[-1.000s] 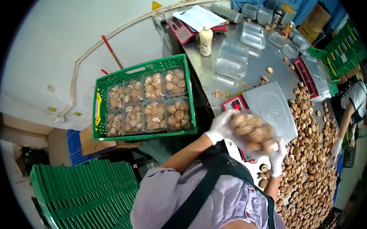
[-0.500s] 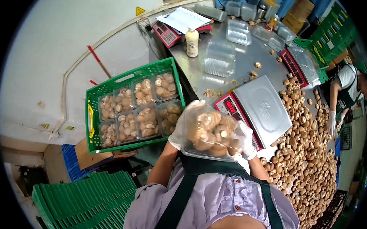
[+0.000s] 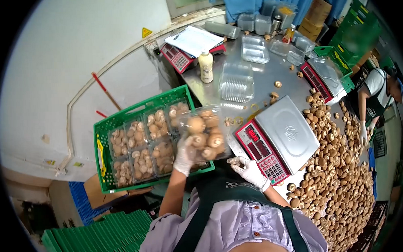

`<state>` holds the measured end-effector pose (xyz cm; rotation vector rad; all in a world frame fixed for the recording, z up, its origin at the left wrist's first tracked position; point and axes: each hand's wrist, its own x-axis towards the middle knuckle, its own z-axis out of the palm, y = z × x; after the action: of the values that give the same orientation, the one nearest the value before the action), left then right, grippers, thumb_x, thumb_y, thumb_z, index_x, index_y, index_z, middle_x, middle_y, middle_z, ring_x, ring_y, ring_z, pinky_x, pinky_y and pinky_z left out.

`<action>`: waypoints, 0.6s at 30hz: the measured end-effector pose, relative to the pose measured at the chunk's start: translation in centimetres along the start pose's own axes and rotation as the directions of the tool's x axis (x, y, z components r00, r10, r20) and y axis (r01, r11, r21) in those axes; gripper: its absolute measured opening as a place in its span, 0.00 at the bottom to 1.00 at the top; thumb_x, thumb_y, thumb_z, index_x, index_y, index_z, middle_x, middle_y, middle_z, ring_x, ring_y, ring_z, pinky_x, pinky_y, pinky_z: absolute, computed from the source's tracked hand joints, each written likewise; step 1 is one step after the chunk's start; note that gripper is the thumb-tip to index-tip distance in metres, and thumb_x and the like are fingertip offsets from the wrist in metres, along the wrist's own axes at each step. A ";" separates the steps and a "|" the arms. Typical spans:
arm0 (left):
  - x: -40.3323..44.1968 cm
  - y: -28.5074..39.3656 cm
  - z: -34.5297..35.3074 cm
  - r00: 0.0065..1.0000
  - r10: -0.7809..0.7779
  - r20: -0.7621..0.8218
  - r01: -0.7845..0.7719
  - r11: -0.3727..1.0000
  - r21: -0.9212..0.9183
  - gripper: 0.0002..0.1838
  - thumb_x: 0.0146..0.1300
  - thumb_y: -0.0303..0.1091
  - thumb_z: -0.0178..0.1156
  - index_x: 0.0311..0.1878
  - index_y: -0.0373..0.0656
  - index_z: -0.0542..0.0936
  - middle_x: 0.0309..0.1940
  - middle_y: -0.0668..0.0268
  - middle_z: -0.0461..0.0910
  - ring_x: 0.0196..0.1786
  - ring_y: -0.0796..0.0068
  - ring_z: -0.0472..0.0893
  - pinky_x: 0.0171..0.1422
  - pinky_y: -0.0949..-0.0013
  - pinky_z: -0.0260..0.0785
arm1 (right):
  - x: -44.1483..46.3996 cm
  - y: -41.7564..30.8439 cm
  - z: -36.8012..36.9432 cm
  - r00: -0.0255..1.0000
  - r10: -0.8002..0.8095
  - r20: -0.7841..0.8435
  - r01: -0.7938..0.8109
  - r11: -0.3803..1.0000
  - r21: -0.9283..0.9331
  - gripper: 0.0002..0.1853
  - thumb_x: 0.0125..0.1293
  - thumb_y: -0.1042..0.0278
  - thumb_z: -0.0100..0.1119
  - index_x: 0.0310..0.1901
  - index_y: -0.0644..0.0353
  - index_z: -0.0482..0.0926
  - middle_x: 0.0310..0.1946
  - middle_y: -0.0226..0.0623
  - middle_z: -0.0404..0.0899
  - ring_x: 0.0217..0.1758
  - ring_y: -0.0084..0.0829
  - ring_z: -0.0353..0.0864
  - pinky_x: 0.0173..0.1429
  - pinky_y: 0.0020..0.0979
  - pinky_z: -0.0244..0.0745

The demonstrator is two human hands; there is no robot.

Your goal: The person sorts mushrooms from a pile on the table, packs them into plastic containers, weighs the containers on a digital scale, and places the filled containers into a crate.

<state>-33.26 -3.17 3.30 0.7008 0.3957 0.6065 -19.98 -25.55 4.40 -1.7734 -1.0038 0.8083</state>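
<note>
My left hand (image 3: 185,157), in a white glove, grips a clear plastic tray of mushrooms (image 3: 205,134) by its left side. The tray is tilted over the right edge of a green crate (image 3: 104,161), which holds several similar trays of mushrooms (image 3: 143,163). My right hand (image 3: 249,171), also gloved, has let its fingers part with nothing in them. It sits at the near left corner of a red digital scale (image 3: 260,150), whose steel pan (image 3: 287,134) carries nothing.
Loose mushrooms (image 3: 332,179) cover the right of the steel table. Empty clear trays (image 3: 236,82), a cream bottle (image 3: 206,67) and a second scale with papers (image 3: 194,41) stand farther back. Stacked green crates (image 3: 96,238) are at lower left. A co-worker (image 3: 375,93) stands at right.
The tray of mushrooms has moved left from in front of my chest toward the green crate. My right hand has let go of it and dropped beside the scale.
</note>
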 end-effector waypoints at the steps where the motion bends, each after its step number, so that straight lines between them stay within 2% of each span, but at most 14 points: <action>1: 0.8 1.8 -0.7 0.999 0.028 -0.030 -0.025 0.995 0.095 0.17 0.63 0.38 0.56 0.52 0.41 0.74 0.46 0.65 0.77 0.49 0.71 0.78 0.56 0.63 0.72 | -0.2 0.1 -0.2 0.999 0.012 -0.049 -0.014 0.999 -0.040 0.10 0.64 0.67 0.60 0.47 0.56 0.81 0.28 0.34 0.82 0.29 0.23 0.80 0.37 0.26 0.75; 2: 2.1 2.4 -4.0 0.994 0.064 -0.094 -0.050 0.989 0.142 0.16 0.62 0.35 0.57 0.52 0.39 0.75 0.44 0.65 0.78 0.45 0.74 0.79 0.51 0.69 0.73 | -0.3 1.3 -0.1 0.995 0.003 -0.099 -0.003 1.000 0.002 0.11 0.64 0.66 0.59 0.46 0.56 0.81 0.28 0.36 0.82 0.27 0.24 0.80 0.36 0.26 0.75; 3: 2.1 4.4 -2.8 0.968 0.135 -0.211 -0.090 0.973 0.213 0.15 0.63 0.35 0.57 0.51 0.40 0.76 0.42 0.65 0.78 0.43 0.75 0.79 0.50 0.70 0.73 | -0.6 1.9 -0.3 0.994 0.027 -0.104 -0.029 1.000 -0.012 0.11 0.64 0.65 0.59 0.46 0.56 0.81 0.28 0.37 0.82 0.27 0.24 0.80 0.36 0.26 0.75; 4: 3.0 6.1 -3.8 0.967 0.124 -0.224 -0.067 0.968 0.244 0.16 0.64 0.37 0.57 0.51 0.39 0.76 0.44 0.65 0.78 0.45 0.75 0.79 0.50 0.70 0.73 | -0.9 2.3 -0.6 0.993 0.052 -0.109 -0.055 0.998 -0.027 0.11 0.64 0.65 0.59 0.46 0.56 0.82 0.28 0.38 0.82 0.26 0.25 0.80 0.36 0.26 0.75; 7: 7.2 8.2 -9.9 0.963 0.100 -0.249 -0.057 0.983 0.174 0.18 0.65 0.42 0.58 0.50 0.37 0.77 0.45 0.65 0.79 0.46 0.73 0.79 0.52 0.70 0.72 | -2.2 3.6 -0.7 0.978 0.152 -0.145 -0.152 0.988 0.015 0.11 0.64 0.64 0.59 0.44 0.57 0.83 0.28 0.40 0.83 0.30 0.26 0.83 0.39 0.26 0.77; 8: 7.7 9.3 -9.3 0.951 0.042 -0.305 0.021 0.979 0.201 0.22 0.66 0.43 0.58 0.55 0.36 0.75 0.49 0.63 0.79 0.51 0.72 0.78 0.57 0.68 0.70 | -2.4 3.9 -0.7 0.971 0.186 -0.149 -0.181 0.982 0.045 0.11 0.64 0.64 0.59 0.44 0.58 0.82 0.29 0.41 0.83 0.31 0.26 0.84 0.40 0.26 0.77; 9: 9.9 8.9 -12.5 0.922 0.151 -0.356 0.021 0.900 0.436 0.27 0.65 0.47 0.58 0.59 0.35 0.72 0.53 0.59 0.77 0.54 0.67 0.77 0.60 0.65 0.68 | -2.6 2.8 -1.2 0.946 0.314 -0.083 -0.313 0.949 0.030 0.09 0.66 0.70 0.58 0.45 0.63 0.82 0.41 0.36 0.85 0.39 0.17 0.80 0.48 0.23 0.76; 10: 11.9 7.9 -15.4 0.887 0.270 -0.375 0.039 0.765 0.643 0.32 0.64 0.50 0.58 0.63 0.35 0.69 0.57 0.55 0.75 0.58 0.62 0.75 0.64 0.63 0.66 | -2.9 3.2 -1.0 0.946 0.306 -0.102 -0.304 0.952 0.040 0.09 0.66 0.70 0.59 0.44 0.63 0.82 0.40 0.37 0.85 0.38 0.17 0.80 0.48 0.22 0.76; 11: 12.4 7.4 -14.5 0.806 0.409 -0.427 0.196 0.496 0.846 0.37 0.63 0.54 0.57 0.66 0.35 0.66 0.61 0.51 0.70 0.61 0.57 0.72 0.66 0.60 0.63 | -3.0 2.9 -1.1 0.945 0.310 -0.105 -0.310 0.951 0.024 0.09 0.66 0.69 0.59 0.44 0.63 0.82 0.40 0.37 0.85 0.38 0.17 0.80 0.47 0.22 0.76; 12: 12.9 6.9 -13.6 0.723 0.560 -0.405 0.373 0.177 0.911 0.41 0.61 0.58 0.57 0.68 0.35 0.63 0.65 0.47 0.66 0.65 0.52 0.69 0.68 0.58 0.60 | -3.2 2.7 -1.2 0.944 0.313 -0.107 -0.314 0.949 0.007 0.09 0.66 0.69 0.59 0.44 0.63 0.82 0.39 0.37 0.85 0.38 0.17 0.80 0.47 0.23 0.77; 13: 13.4 6.7 -13.1 0.719 0.566 -0.403 0.350 0.207 0.914 0.46 0.59 0.63 0.56 0.68 0.35 0.62 0.67 0.42 0.61 0.68 0.47 0.63 0.70 0.56 0.56 | -3.3 3.5 -0.8 0.956 0.253 -0.149 -0.249 0.967 0.043 0.10 0.66 0.68 0.59 0.44 0.62 0.82 0.36 0.37 0.85 0.38 0.19 0.81 0.46 0.24 0.77; 14: 13.5 6.7 -12.4 0.719 0.568 -0.400 0.398 0.136 0.907 0.43 0.61 0.61 0.55 0.69 0.36 0.62 0.67 0.45 0.62 0.68 0.48 0.64 0.70 0.56 0.57 | -3.5 3.8 -0.9 0.955 0.251 -0.161 -0.250 0.968 0.026 0.10 0.66 0.67 0.59 0.45 0.60 0.82 0.34 0.38 0.85 0.38 0.20 0.83 0.46 0.25 0.77; 16: 13.7 6.7 -11.2 0.735 0.628 -0.257 0.339 -0.012 0.941 0.40 0.63 0.59 0.53 0.69 0.38 0.62 0.67 0.48 0.62 0.67 0.49 0.64 0.69 0.56 0.59 | -3.6 3.7 -1.1 0.949 0.242 -0.201 -0.244 0.970 0.017 0.09 0.66 0.67 0.58 0.44 0.60 0.82 0.34 0.38 0.85 0.37 0.22 0.84 0.46 0.25 0.78; 18: 13.7 6.2 -10.3 0.739 0.634 -0.227 0.340 -0.061 0.938 0.38 0.64 0.57 0.52 0.68 0.38 0.62 0.67 0.51 0.62 0.66 0.48 0.66 0.68 0.55 0.60 | -3.7 3.8 -1.2 0.940 0.274 -0.205 -0.278 0.961 0.010 0.09 0.66 0.67 0.58 0.44 0.60 0.82 0.34 0.38 0.85 0.38 0.22 0.84 0.46 0.25 0.78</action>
<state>-30.64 14.27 -1.46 2.1283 1.6307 0.7320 -19.55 -30.21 1.65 -1.9966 -0.6367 0.7680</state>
